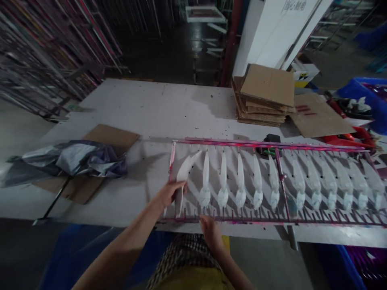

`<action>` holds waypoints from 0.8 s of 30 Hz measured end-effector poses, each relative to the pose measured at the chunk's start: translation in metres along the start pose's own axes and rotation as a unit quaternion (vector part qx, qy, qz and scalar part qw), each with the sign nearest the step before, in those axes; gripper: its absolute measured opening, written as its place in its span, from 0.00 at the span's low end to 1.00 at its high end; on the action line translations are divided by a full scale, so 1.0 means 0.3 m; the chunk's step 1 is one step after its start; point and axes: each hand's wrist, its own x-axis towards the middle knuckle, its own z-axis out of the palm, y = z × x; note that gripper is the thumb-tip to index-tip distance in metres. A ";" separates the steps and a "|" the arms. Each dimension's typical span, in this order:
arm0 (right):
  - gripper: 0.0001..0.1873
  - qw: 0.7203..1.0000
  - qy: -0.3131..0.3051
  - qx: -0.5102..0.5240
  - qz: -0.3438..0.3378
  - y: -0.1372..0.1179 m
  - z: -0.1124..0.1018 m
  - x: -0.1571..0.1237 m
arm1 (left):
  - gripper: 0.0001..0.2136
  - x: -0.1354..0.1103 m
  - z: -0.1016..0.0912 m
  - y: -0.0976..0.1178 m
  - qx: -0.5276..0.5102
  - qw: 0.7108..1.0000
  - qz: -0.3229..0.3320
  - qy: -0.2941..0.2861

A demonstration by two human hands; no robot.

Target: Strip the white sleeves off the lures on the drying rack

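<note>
My left hand [172,192] is closed around a white curved, blade-like part [185,169] at the left end of a pink-stained metal rack [232,143]. The part's upper tip lies near the rack's top bar, and its lower end reaches down toward the bottom bar. At the bottom bar, my right hand [209,229] has its fingers curled together below a similar white part [206,181]; what they hold is hidden. Several more white parts [240,181] hang in a row between the rack's pins, continuing past a crossbar [282,181] to the right.
Cardboard sheets [267,86] are stacked at the table's back right, by a white pillar [256,36]. Crumpled grey plastic [78,159] lies over cardboard [111,137] on the left. Blue bins [350,86] stand at the right. Metal racks [60,48] fill the far left.
</note>
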 end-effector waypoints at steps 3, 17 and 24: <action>0.10 0.994 -0.055 -0.087 0.025 -0.098 0.043 0.074 | 0.17 -0.160 -0.044 -0.077 -0.066 0.989 0.115 0.062; 0.12 0.980 -0.086 -0.153 0.090 -0.240 0.132 0.195 | 0.21 0.030 -0.039 -0.240 -0.301 0.948 -0.001 0.108; 0.12 0.973 -0.096 -0.170 0.127 -0.257 0.146 0.219 | 0.22 0.029 -0.005 -0.252 -0.289 0.953 -0.030 0.090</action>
